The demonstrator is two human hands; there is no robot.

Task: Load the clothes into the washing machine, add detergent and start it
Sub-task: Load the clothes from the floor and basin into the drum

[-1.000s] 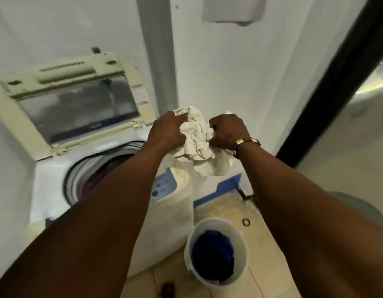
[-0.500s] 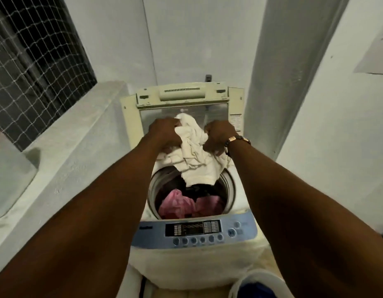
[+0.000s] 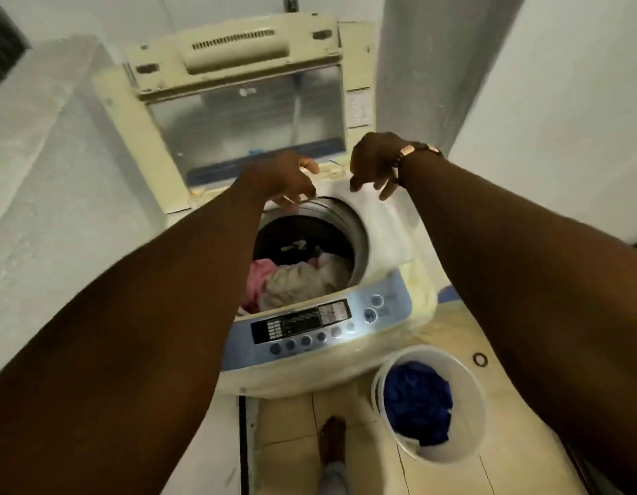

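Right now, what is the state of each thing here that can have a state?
Lid: open, standing up.
Drum: partly loaded, with a cream cloth on a pink cloth.
Bucket: upright on the floor, a blue cloth inside.
Left hand: open, empty, above the drum.
Right hand: open, empty.
Panel: display too blurred to read.

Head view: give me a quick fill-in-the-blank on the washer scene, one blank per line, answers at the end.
1. The washing machine's lid stands ____.
2. The cloth left in the white bucket is ____ in colour.
3. Both the left hand and the right hand hold ____.
4. The cream cloth lies inside the drum next to a ____ garment.

Answers: open; blue; nothing; pink
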